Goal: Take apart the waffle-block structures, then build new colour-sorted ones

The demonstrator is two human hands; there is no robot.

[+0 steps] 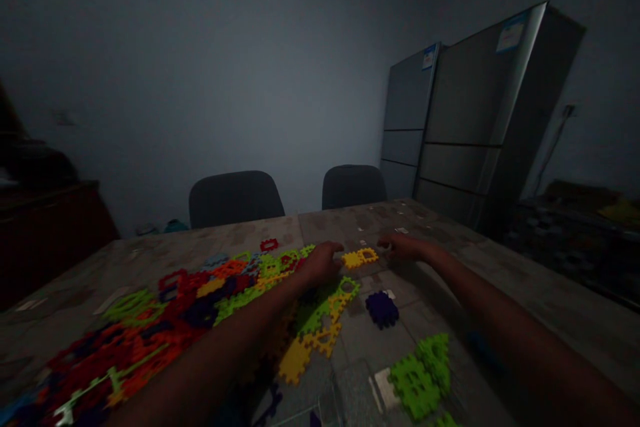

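Observation:
Two joined yellow interlocking plastic pieces (353, 259) lie on the table between my hands; the right one has an open centre. My left hand (323, 263) is just left of them, fingers apart and reaching toward their edge; whether it touches them I cannot tell. Right of the pair, with a small gap, hovers my right hand (401, 246), its fingers slightly curled and apart, nothing visible in them. Closer to me lies a dark purple square piece (383, 309). Joined green pieces (420, 377) sit at the near right.
A large heap of mixed interlocking pieces (165, 330) spreads over the left side of the table (505, 280). A clear container (325, 403) stands at the near edge. Two dark chairs (237, 197) are behind the table, with tall metallic refrigerators (465, 100) at the right.

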